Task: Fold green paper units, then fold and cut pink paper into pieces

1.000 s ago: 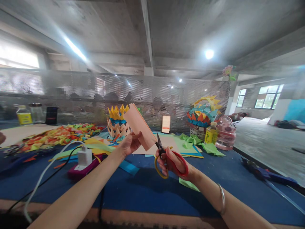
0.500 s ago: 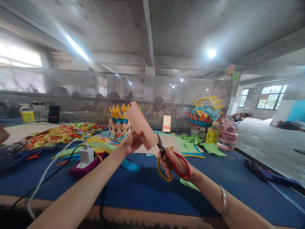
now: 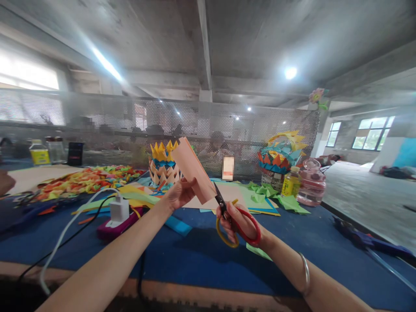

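My left hand (image 3: 182, 193) pinches a folded sheet of peach paper (image 3: 193, 171) by its lower left side, held tilted above the table. My right hand (image 3: 235, 221) grips a pair of scissors (image 3: 221, 203), its fingers through one red and one yellow handle loop. The dark blades point up and left at the paper's lower right edge. Whether they are cutting into it cannot be made out. Behind the paper stands a folded-paper basket (image 3: 160, 164) in yellow, blue and peach.
A blue-covered table (image 3: 208, 260) holds a heap of folded paper pieces (image 3: 84, 184), a purple power strip (image 3: 112, 232) with a white charger, flat coloured sheets (image 3: 260, 201), a second paper basket (image 3: 281, 160), a yellow-labelled bottle (image 3: 290, 184), a pink bottle (image 3: 311, 188) and a glue gun (image 3: 370, 240). Someone's hand shows far left.
The scissor handles have opened very slightly, the yellow loop shifting a little right. The paper stays in my left hand. The whole view has moved slightly.
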The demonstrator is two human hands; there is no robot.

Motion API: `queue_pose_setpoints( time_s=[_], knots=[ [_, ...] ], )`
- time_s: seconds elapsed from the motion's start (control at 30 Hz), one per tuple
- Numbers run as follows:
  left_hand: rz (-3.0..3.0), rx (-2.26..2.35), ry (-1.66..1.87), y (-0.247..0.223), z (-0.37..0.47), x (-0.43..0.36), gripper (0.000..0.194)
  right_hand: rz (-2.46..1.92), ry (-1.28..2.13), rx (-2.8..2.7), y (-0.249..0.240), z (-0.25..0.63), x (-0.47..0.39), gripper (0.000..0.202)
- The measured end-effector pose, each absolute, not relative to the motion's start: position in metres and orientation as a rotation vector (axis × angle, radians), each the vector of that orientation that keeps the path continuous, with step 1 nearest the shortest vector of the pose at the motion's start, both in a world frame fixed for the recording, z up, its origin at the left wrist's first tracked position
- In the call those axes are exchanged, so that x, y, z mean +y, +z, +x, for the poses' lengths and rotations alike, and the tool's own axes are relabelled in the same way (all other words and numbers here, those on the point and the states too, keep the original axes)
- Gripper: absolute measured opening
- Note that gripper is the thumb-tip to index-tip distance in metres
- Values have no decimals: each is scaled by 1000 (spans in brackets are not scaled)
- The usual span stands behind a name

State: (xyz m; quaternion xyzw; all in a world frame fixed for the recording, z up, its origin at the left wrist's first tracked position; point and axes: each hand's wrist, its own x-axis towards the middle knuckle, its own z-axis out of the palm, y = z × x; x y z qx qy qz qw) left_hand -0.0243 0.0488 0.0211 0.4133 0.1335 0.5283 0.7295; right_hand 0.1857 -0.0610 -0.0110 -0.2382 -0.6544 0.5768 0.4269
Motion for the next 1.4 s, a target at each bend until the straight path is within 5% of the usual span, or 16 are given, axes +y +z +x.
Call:
queue_pose_setpoints(
  time_s=[0.97, 1.4],
  knots=[
    [915, 293, 1176, 22, -24, 47, 20, -648, 1382, -1633, -9, 185, -62, 48],
    [725, 194, 1367, 45, -63, 49, 35, -1082, 820, -1690, 6, 203, -53, 31]
  ],
)
